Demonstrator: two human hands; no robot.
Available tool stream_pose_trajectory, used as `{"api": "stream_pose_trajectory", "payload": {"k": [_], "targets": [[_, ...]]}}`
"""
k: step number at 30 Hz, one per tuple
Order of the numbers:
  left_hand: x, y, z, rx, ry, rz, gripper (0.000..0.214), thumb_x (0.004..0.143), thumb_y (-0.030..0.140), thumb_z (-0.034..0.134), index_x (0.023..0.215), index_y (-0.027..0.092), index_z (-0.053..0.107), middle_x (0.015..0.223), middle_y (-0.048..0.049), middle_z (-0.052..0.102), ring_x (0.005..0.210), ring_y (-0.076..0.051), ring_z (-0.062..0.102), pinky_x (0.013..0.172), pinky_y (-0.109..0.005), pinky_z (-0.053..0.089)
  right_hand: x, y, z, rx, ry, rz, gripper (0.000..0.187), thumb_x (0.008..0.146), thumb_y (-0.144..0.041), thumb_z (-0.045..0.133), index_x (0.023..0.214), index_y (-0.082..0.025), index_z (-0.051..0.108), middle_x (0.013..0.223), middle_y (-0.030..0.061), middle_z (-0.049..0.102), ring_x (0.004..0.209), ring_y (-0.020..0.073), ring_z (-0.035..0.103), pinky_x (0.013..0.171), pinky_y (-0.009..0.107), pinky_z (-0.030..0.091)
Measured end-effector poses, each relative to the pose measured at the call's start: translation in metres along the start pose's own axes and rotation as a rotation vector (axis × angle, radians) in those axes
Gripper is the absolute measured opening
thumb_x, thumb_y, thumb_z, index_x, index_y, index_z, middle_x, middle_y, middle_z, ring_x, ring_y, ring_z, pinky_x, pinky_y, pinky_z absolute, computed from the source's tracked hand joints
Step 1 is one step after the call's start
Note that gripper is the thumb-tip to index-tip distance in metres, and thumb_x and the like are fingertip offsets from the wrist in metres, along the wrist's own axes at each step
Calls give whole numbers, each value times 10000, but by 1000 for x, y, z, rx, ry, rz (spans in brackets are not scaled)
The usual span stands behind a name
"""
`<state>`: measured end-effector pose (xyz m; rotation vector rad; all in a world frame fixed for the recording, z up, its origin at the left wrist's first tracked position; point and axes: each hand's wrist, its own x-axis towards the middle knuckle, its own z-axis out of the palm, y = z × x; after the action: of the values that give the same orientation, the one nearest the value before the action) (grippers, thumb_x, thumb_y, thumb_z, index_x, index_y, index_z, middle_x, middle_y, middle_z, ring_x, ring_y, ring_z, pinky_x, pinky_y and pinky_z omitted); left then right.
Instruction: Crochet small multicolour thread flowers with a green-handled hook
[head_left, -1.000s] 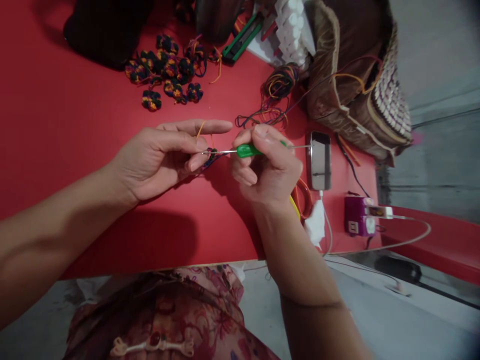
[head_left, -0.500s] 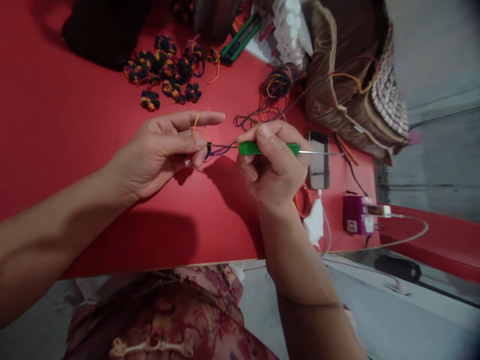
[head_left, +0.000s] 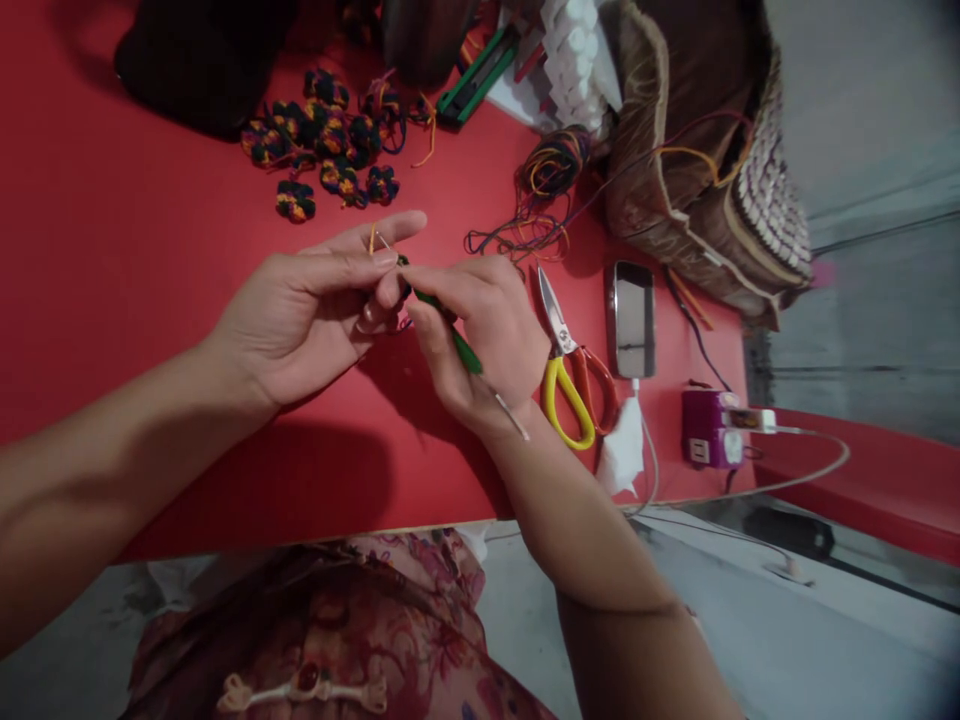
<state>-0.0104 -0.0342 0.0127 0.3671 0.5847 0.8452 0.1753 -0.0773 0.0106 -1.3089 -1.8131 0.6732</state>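
Note:
Over the red table (head_left: pixel 120 260), my left hand (head_left: pixel 300 310) pinches a small dark crochet piece (head_left: pixel 403 290) between thumb and middle finger. Its forefinger sticks out straight with orange yarn (head_left: pixel 372 238) looped over it. My right hand (head_left: pixel 480 325) is closed on a green-handled crochet hook (head_left: pixel 457 345). The hook slants up to the left, its metal tip at the crochet piece and close to the left forefinger. The two hands touch at the fingertips.
Several finished multicoloured crochet flowers (head_left: pixel 322 140) lie at the back. A tangle of yarn (head_left: pixel 544 180) runs into a brown bag (head_left: pixel 697 160). Yellow-and-red-handled scissors (head_left: pixel 570 370), a phone (head_left: pixel 631 318), a purple charger (head_left: pixel 709 440) and a green cutter (head_left: pixel 476 78) lie to the right.
My right hand has moved left and turned the hook from level to slanted, its tip now up at the left forefinger. That has uncovered the scissors. The left hand has stayed nearly still.

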Motion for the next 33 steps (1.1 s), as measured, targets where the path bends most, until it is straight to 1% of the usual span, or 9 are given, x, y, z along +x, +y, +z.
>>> {"api": "stream_pose_trajectory", "payload": {"k": [5, 8, 13, 16, 19, 22, 25, 29, 33], "targets": [[-2, -2, 7, 46, 59, 123, 312, 959, -5, 711, 1195, 175, 806, 698, 48, 730, 644, -98, 580, 679, -212, 460, -2, -3, 8, -140, 21, -40, 335, 1114, -588, 663, 1240, -329, 833, 1222, 86, 825, 1100, 262, 780, 1071, 434, 642], [-5, -3, 11, 139, 77, 194, 299, 945, 1, 734, 1173, 173, 820, 661, 44, 701, 628, -110, 521, 633, -233, 417, -6, -3, 11, -195, 100, -69, 345, 1138, -544, 637, 1281, -299, 833, 1193, 98, 816, 1046, 260, 770, 1070, 454, 626], [-3, -2, 11, 222, 80, 226, 236, 918, 63, 784, 1128, 162, 827, 646, 29, 657, 625, -118, 482, 582, -293, 314, -10, -7, 9, -44, 220, -171, 209, 1156, -400, 644, 1168, -328, 840, 1103, 59, 830, 1049, 245, 767, 1052, 434, 622], [-2, 1, 9, 261, 66, 217, 260, 902, 60, 768, 1137, 153, 828, 624, 34, 618, 613, -119, 464, 554, -311, 268, -8, -9, 4, 169, 269, -57, 173, 1126, -448, 699, 1071, -386, 850, 865, 18, 752, 815, 239, 732, 872, 438, 642], [-1, 4, 8, 278, 39, 185, 244, 876, 89, 772, 1106, 132, 843, 582, 26, 604, 561, -123, 441, 501, -310, 262, -2, -5, -1, 434, 286, 74, 144, 1067, -466, 792, 980, -388, 877, 655, -30, 587, 543, 184, 531, 556, 371, 483], [-2, 7, 6, 271, -4, 121, 247, 878, 92, 742, 1092, 129, 859, 551, 25, 601, 522, -112, 442, 492, -270, 289, 8, 7, -7, 665, 243, 150, 147, 1009, -412, 851, 884, -343, 887, 599, -46, 559, 444, 133, 327, 414, 327, 251], [-2, 10, 3, 244, -105, 40, 268, 870, 72, 705, 1067, 118, 882, 522, 21, 578, 497, -111, 427, 500, -259, 323, 19, 19, -11, 832, 129, 206, 249, 975, -482, 863, 813, -294, 864, 549, -66, 536, 382, 83, 181, 340, 293, 146], [-3, 8, 1, 204, -186, -31, 274, 827, 82, 755, 1057, 112, 902, 530, 11, 563, 517, -130, 459, 531, -278, 395, 26, 20, -9, 899, -10, 318, 461, 955, -651, 823, 738, -253, 743, 516, -97, 441, 341, 53, 178, 303, 230, 160], [-1, 2, 0, 186, -183, 3, 282, 853, 101, 780, 1103, 151, 901, 601, 8, 652, 552, -120, 520, 584, -256, 455, 22, 5, -1, 966, -64, 342, 345, 863, -554, 909, 770, -274, 729, 526, -101, 472, 329, 67, 235, 293, 243, 246]]}}
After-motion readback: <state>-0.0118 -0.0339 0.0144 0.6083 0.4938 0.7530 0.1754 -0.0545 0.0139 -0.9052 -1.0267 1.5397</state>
